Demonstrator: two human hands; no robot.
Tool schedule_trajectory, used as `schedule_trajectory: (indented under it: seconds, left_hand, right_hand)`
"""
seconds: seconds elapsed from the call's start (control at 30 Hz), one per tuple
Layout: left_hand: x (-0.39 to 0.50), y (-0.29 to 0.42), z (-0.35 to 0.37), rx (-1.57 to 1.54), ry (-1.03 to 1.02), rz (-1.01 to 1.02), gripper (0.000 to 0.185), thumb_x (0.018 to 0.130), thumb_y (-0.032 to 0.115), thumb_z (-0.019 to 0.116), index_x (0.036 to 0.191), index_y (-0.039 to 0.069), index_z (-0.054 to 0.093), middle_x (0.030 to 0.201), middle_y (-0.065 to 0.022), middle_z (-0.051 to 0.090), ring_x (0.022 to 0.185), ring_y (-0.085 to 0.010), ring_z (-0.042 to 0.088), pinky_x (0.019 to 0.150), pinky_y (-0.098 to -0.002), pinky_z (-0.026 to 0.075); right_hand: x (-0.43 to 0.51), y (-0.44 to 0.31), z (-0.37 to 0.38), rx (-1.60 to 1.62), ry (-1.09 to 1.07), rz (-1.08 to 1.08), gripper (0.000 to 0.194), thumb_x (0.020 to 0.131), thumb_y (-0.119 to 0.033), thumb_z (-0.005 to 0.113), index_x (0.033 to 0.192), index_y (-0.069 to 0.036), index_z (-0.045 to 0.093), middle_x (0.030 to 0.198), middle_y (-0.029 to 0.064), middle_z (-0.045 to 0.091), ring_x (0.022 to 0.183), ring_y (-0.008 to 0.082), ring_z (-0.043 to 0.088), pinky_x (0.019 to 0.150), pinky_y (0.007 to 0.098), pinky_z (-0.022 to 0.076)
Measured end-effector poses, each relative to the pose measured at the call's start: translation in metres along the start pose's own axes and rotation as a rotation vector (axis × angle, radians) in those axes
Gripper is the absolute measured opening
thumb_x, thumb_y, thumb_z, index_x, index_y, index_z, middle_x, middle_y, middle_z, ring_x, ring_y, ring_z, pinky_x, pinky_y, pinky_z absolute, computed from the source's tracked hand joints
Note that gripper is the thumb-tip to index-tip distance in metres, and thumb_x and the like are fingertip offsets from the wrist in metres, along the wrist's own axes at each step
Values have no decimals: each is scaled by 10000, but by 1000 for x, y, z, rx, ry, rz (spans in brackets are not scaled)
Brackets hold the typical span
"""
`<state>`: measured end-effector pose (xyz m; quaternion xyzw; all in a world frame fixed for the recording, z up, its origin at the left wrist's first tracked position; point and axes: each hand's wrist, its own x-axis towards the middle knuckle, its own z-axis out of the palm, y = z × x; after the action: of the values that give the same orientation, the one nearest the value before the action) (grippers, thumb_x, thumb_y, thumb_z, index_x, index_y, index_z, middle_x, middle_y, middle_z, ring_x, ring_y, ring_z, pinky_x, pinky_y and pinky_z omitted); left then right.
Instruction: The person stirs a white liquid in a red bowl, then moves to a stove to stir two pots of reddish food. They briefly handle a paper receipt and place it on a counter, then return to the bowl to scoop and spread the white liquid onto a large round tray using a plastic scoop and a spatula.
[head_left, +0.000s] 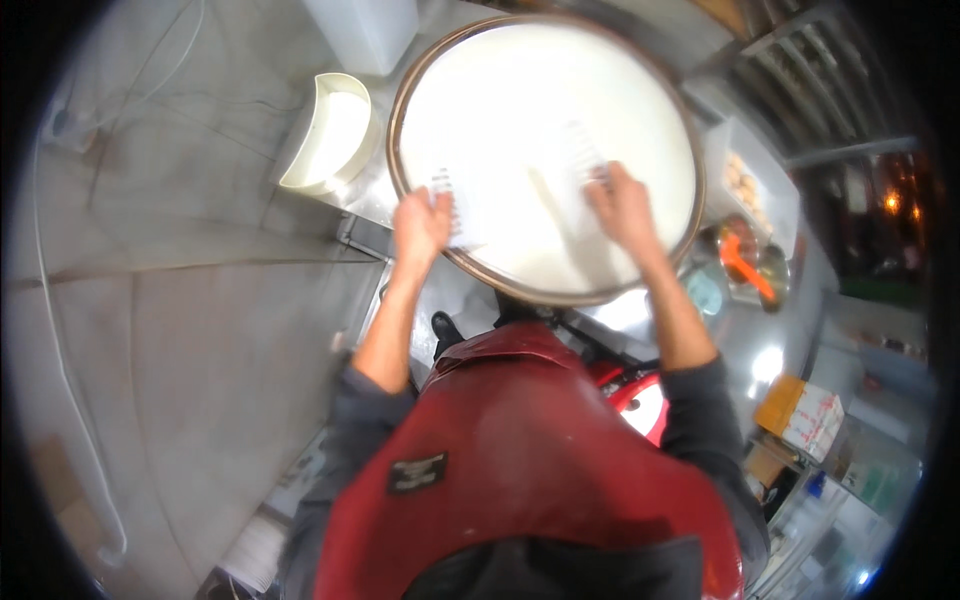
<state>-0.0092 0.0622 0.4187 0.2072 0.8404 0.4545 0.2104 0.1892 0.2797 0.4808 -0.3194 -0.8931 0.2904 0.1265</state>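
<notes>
A large round shallow vessel with a brown and metal rim takes up the upper middle; its inside is bright white. My left hand is at its lower left rim, closed around the edge of a thin, pale sheet-like thing with a striped edge. Over the right part of the white surface, my right hand grips another pale piece with a striped edge. Both pieces are blurred and overexposed, so their exact kind cannot be told.
A crescent-shaped cream container with white contents stands left of the vessel, near a tall whitish container. On the right are a white box of eggs, bowls with an orange-handled utensil and a cardboard box. A red round thing is below.
</notes>
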Motion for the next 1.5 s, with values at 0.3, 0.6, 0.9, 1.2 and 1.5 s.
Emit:
schedule_trajectory:
  seconds: [0.3,0.6,0.9,1.2,1.5]
  left_hand:
    - [21,14,47,441,103,40,282,885,194,585,829,-78,631,750,-202,674,650,-240,690,560,-357,548]
    - [-12,-8,30,282,267,-112,285,859,213,580,774,-57,618,718,-258,632,731,-425,649,702,-501,499]
    - [-30,0,58,-386,269,-265,306,935,211,538,858,-78,605,719,-168,661,643,-247,666,557,-371,530]
    - [-258,-184,-64,-748,698,-394,248,969,173,514,971,-59,602,818,-106,659,625,-135,601,540,-302,499]
    - [-517,-289,-171,-190,1331,-863,257,905,191,580,866,-55,644,756,-228,667,682,-343,679,631,-410,524]
  right_hand:
    - [122,260,-67,-282,172,74,295,827,-252,618,881,37,594,828,254,656,812,422,641,714,461,502]
    - [181,155,65,-238,-87,-394,214,886,-182,514,825,4,599,761,243,645,728,429,638,683,507,519]
    - [42,17,99,564,-439,229,129,833,-75,608,905,31,613,800,131,665,688,223,635,639,346,516]
    - [-89,-181,210,788,-1111,-142,160,858,-67,633,1013,-29,625,834,32,651,703,96,593,635,254,490]
    - [-349,-328,434,189,-1053,-882,187,870,-168,571,937,3,608,755,196,654,684,339,638,666,414,503]
